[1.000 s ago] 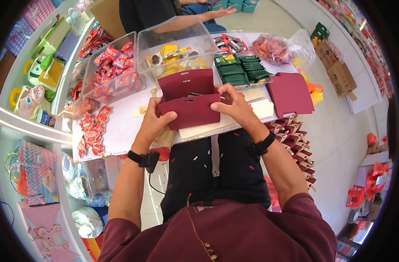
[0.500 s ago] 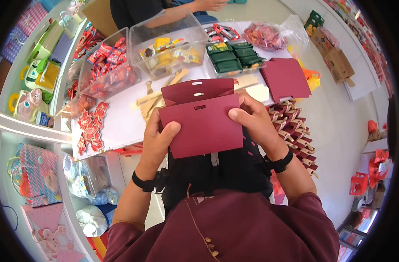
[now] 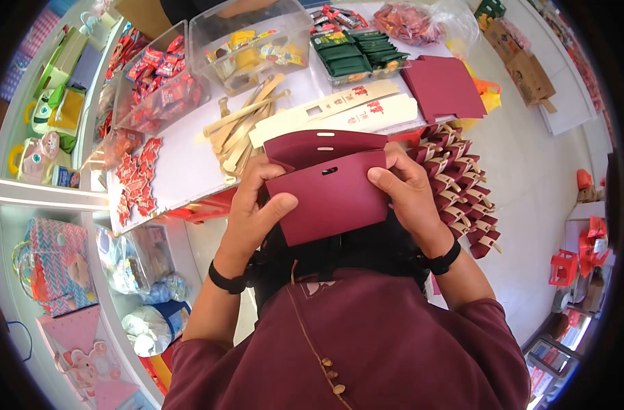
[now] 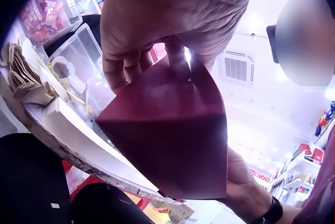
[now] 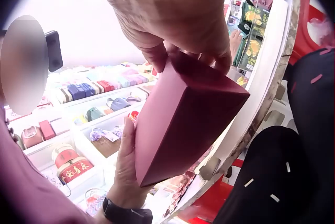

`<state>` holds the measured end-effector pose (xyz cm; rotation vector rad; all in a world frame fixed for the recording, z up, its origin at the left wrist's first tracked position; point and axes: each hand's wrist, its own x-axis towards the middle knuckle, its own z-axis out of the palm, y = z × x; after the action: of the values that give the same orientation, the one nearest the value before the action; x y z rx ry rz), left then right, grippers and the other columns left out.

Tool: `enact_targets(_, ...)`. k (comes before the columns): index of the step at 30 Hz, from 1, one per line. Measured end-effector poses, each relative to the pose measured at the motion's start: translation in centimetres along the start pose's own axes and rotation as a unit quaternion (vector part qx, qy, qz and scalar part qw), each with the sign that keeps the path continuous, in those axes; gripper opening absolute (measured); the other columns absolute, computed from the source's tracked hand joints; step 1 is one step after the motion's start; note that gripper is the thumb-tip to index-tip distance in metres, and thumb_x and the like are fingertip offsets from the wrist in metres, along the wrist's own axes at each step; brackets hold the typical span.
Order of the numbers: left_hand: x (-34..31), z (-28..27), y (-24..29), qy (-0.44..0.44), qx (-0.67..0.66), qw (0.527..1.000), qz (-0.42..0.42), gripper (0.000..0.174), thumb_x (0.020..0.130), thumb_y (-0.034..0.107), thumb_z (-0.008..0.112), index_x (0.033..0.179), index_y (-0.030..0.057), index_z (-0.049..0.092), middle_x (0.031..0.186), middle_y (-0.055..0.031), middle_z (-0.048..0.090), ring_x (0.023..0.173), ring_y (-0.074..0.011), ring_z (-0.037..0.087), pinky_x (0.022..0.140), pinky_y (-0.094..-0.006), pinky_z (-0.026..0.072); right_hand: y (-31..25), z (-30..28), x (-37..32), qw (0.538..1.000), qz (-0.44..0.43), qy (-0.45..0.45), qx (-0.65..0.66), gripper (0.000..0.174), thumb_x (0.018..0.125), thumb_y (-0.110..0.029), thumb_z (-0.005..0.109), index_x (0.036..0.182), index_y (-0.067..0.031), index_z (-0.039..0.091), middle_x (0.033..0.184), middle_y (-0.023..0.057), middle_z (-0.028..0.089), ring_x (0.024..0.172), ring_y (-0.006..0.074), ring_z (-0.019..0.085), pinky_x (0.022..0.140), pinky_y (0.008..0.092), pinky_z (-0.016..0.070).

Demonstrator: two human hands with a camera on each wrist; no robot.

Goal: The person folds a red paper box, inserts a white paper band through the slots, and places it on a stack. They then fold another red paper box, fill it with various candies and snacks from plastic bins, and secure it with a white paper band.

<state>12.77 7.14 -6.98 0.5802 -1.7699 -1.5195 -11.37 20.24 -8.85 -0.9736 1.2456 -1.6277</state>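
Observation:
A maroon paper box (image 3: 332,205) with slotted top flaps is held above the lap, its top partly apart. My left hand (image 3: 254,201) pinches its left side, thumb on the front panel. On the opposite side my right hand (image 3: 411,191) grips the upper edge, thumb in front and fingers behind. In the left wrist view the left hand (image 4: 172,25) holds the box (image 4: 172,145) by its top, its folded side showing. The right wrist view has the right hand (image 5: 172,19) gripping the box (image 5: 183,114) likewise. What the box contains is hidden.
On the table (image 3: 168,184) lie tan strips (image 3: 240,130), printed cream strips (image 3: 367,116), red leaf-shaped cards (image 3: 138,181) and flat maroon sheets (image 3: 445,89). Clear bins hold red packets (image 3: 161,82) and yellow packets (image 3: 243,55); green packets (image 3: 346,58) lie beside them. Finished-looking maroon boxes (image 3: 462,195) stand at the right.
Both hands have brought the box down from over the table edge towards the body, then slightly right, and it is tilted now. The view has shifted, uncovering the tan and cream strips.

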Motion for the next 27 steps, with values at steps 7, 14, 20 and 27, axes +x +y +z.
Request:
enact_targets(7,-3.1,0.0,-0.2,-0.022,0.045,0.997,-0.060,0.018,0.096,0.017,0.076,0.100,0.0043,0.064,0.098,-0.0034,0.058,0.096,-0.0148,0.057,0.089,-0.0299,0.0452,0.0,0.0,-3.5,0.998,0.022,-0.024,-0.059,0.025,0.094,-0.008,0.075,0.086,-0.0075,0.051,0.097,-0.0019,0.045,0.092,0.0073,0.045,0.084,0.0248,0.0408)
enact_targets(14,-6.0,0.2,-0.2,-0.065,0.063,0.990,-0.105,0.016,0.097,0.015,0.075,0.098,0.0051,0.063,0.097,-0.0028,0.057,0.089,-0.0137,0.056,0.084,-0.0286,0.0451,0.1,0.0,-7.5,0.990,0.136,-0.016,0.027,0.029,0.094,-0.004,0.075,0.091,-0.0103,0.047,0.097,-0.0033,0.048,0.090,0.0041,0.049,0.080,0.0228,0.0443)
enact_targets(20,-7.0,0.8,-0.1,-0.053,-0.035,0.986,-0.153,0.018,0.098,0.012,0.074,0.100,0.0067,0.057,0.099,-0.0017,0.057,0.091,-0.0100,0.054,0.081,-0.0248,0.0446,-1.4,0.4,-7.6,0.970,0.232,-0.038,0.059,0.038,0.094,-0.012,0.075,0.124,-0.0050,0.053,0.118,0.0037,0.062,0.115,0.0108,0.060,0.100,0.0297,0.0495)
enact_targets(27,-7.2,0.8,-0.2,-0.022,-0.099,0.971,-0.218,0.038,0.095,0.014,0.077,0.115,0.0076,0.046,0.113,-0.0073,0.059,0.104,-0.0127,0.058,0.090,-0.0287,0.0506,-1.5,1.2,-5.7,0.948,0.296,-0.087,0.073,0.052,0.095,-0.018,0.073,0.142,-0.0010,0.056,0.132,0.0092,0.066,0.120,0.0155,0.063,0.105,0.0331,0.0497)
